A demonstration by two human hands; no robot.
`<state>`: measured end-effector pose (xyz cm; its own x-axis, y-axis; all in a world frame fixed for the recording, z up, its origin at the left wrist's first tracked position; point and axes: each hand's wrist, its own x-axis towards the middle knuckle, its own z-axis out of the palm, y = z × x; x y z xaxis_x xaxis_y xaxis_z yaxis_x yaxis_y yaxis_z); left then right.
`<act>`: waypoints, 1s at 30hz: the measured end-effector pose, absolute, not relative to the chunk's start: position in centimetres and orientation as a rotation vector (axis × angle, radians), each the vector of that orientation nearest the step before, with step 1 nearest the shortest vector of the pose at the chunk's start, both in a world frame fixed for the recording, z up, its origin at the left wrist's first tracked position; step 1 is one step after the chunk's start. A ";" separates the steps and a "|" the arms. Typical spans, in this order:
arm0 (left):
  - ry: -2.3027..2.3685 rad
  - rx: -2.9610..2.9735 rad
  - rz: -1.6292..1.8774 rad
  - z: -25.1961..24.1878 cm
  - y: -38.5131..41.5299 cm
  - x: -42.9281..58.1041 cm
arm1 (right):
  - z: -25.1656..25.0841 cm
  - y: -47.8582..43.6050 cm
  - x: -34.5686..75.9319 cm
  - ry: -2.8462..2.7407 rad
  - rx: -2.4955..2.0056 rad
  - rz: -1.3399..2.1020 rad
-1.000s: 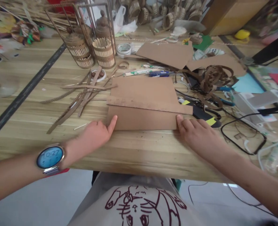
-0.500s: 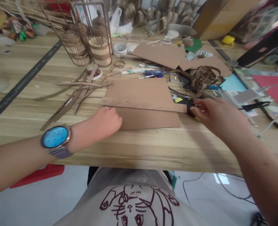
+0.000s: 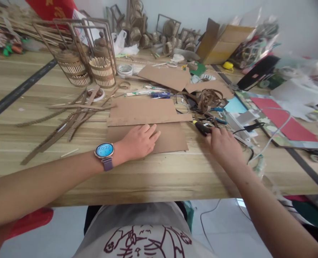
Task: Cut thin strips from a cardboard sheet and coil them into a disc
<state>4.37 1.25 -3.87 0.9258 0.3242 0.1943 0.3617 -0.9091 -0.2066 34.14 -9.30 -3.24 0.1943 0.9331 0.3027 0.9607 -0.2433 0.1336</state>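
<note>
My left hand [image 3: 138, 141] lies palm down with its fingers apart on the lower cardboard sheet [image 3: 172, 139]. Above that sheet is another piece of cardboard [image 3: 142, 107], with a narrow cardboard strip [image 3: 184, 117] along its front edge. At the right, my right hand [image 3: 223, 145] has its fingers curled at the near end of a black tool with a yellow tip [image 3: 202, 128]. Its fingertips are partly hidden, and the tool's exact kind is unclear. Brown corrugated strips [image 3: 75, 116] lie crossed in a pile to the left.
Small lidded baskets in tall frames [image 3: 102, 71] stand at the back left, near a tape roll [image 3: 124, 70]. Coiled brown strips [image 3: 208, 99], pliers [image 3: 219, 120] and cables crowd the right side. Farther back are more cardboard [image 3: 165, 77] and a cardboard box [image 3: 223, 41].
My left hand has moved right onto the lower cardboard and its fingers have spread. My right hand has come down onto the black tool. The camera view has shifted right and upward.
</note>
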 end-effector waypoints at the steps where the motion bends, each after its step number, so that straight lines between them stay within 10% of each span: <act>1: -0.528 -2.848 -0.224 -3.9 1.3 4.4 | -3.0 -9.9 34.0 -1.721 -2.343 -0.386; 10: -0.471 -2.923 -0.369 -4.7 2.0 5.2 | -1.3 -14.0 31.4 -0.869 -1.622 0.800; 30: -0.444 -3.074 -0.457 -6.0 1.9 4.8 | -3.0 -16.0 30.0 -0.481 -1.562 1.133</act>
